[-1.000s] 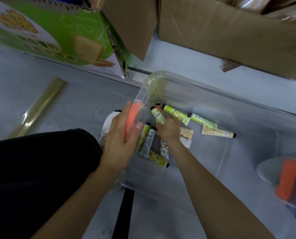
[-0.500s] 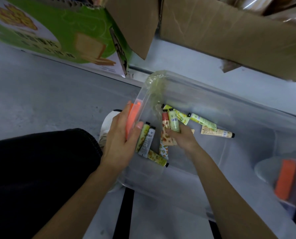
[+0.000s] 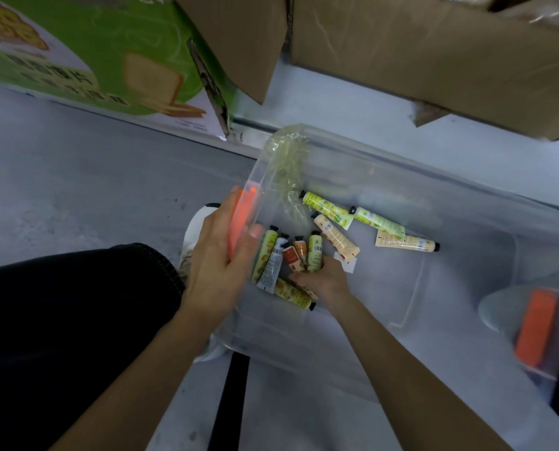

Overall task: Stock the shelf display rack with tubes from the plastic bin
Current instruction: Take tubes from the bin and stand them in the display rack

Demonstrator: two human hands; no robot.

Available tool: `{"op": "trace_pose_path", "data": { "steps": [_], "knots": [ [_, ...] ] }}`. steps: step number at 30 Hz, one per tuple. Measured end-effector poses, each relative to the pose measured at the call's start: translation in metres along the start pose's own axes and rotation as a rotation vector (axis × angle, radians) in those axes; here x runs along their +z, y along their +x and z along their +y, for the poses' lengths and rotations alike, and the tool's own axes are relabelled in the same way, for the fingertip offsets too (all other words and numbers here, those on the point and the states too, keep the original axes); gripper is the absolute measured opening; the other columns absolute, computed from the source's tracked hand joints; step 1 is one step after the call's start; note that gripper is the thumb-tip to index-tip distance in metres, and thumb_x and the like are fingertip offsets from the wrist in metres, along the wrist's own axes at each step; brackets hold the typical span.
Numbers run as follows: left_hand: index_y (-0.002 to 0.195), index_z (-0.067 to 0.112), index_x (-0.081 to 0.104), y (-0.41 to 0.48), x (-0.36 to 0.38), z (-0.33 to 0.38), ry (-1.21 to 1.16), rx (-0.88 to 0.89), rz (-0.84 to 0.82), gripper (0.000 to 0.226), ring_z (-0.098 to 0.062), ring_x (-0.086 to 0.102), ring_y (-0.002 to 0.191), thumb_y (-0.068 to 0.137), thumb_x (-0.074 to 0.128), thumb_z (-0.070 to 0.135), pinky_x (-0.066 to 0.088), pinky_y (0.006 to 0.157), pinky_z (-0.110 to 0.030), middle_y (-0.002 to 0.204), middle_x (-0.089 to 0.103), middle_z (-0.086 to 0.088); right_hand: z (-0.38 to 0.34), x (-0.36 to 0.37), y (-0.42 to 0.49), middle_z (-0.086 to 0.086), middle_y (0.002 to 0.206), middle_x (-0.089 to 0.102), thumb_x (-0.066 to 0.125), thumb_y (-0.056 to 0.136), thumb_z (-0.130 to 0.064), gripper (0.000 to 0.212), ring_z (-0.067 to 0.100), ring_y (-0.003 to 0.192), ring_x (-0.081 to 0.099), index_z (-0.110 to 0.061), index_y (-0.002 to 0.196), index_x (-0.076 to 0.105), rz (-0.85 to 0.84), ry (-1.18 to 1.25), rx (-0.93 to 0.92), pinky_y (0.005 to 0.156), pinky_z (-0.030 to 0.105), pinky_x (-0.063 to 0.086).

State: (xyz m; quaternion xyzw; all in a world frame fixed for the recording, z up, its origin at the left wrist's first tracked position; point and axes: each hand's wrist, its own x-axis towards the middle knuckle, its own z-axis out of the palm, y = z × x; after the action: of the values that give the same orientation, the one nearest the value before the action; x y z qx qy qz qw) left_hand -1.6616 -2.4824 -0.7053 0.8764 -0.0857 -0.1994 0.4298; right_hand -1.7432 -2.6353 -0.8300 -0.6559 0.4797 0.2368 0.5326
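Three tubes, one orange-red, one peach and one green, stand fanned with their black caps pointing up in the right hand. Its grip is curled round their lower ends, low inside the plastic bin. Just to their left, a green tube and a white tube lean against the bin's end wall, and a yellow tube lies across beneath them by the right wrist. Four loose tubes, two yellow-green and two cream, lie scattered on the bin's floor farther in.

The left hand holds the bin's near end wall. Its grip is closed over the rim at the orange latch, thumb on the inside. A second latch shows at the far right end.

The bin sits on a grey floor. Beside it are a white shoe and a black trouser leg. Beyond it stand a green printed carton and brown cardboard boxes.
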Motion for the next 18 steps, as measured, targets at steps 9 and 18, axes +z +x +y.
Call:
{"op": "trace_pose_path", "data": {
  "steps": [9, 18],
  "knots": [
    [0.146, 0.039, 0.025, 0.0008, -0.0008, 0.0002, 0.022, -0.012, 0.01, 0.061, 0.007, 0.043, 0.104, 0.089, 0.042, 0.052, 0.034, 0.089, -0.02, 0.126, 0.036, 0.021, -0.0019, -0.0001, -0.0033, 0.003, 0.093, 0.065, 0.073, 0.078, -0.011, 0.02, 0.019, 0.089, 0.063, -0.016, 0.095, 0.065, -0.097, 0.088, -0.044, 0.075, 0.028, 0.049],
    [0.145, 0.041, 0.026, 0.0003, -0.0009, 0.0004, 0.008, -0.008, 0.013, 0.059, 0.012, 0.046, 0.102, 0.089, 0.041, 0.053, 0.039, 0.088, -0.026, 0.124, 0.038, 0.022, -0.0044, -0.0027, -0.0013, 0.001, 0.087, 0.068, 0.076, 0.074, -0.003, 0.027, 0.013, 0.079, 0.064, -0.015, 0.094, 0.063, -0.251, 0.321, 0.053, 0.059, 0.024, 0.05]
  ]
}}
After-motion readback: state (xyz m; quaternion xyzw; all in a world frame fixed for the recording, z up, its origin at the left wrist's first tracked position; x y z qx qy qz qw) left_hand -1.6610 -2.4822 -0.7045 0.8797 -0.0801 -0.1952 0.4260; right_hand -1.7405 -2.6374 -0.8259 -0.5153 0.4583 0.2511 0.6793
